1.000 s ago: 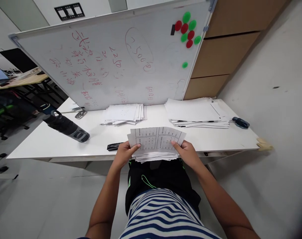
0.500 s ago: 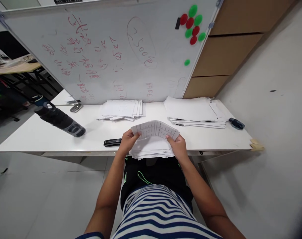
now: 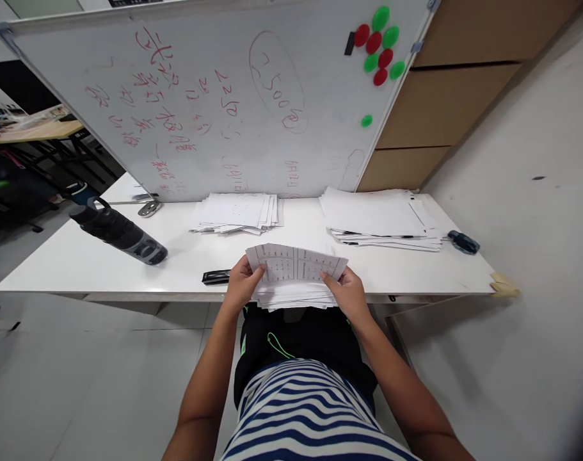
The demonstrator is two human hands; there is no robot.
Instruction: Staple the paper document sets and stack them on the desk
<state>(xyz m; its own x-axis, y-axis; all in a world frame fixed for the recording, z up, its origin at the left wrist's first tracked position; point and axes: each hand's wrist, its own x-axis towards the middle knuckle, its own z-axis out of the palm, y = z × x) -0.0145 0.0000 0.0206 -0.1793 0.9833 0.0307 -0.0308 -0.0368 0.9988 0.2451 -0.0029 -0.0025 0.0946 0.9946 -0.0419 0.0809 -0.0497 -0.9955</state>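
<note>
Between my two hands is a printed sheet of paper (image 3: 295, 264), marked with tables and a line down its middle. My left hand (image 3: 244, 282) pinches its left side, thumb on the printed face. At the right side my right hand (image 3: 349, 291) grips it the same way. Below the sheet, a stack of papers (image 3: 294, 298) lies at the table's front edge, partly covered by the sheet. A black stapler (image 3: 216, 277) rests just left of my left hand, its right end hidden by the hand.
On the white table (image 3: 176, 275) stand a left paper pile (image 3: 238, 211) and a right paper pile (image 3: 375, 214). A dark bottle (image 3: 121, 232) and a computer mouse (image 3: 150, 209) are at left, a dark blue object (image 3: 464, 242) at right. Behind rises a whiteboard (image 3: 315, 83).
The sheet has come down toward me and its upper edge has flattened from a raised fold. Both hands still hold its sides, slightly farther apart. The view has shifted slightly.
</note>
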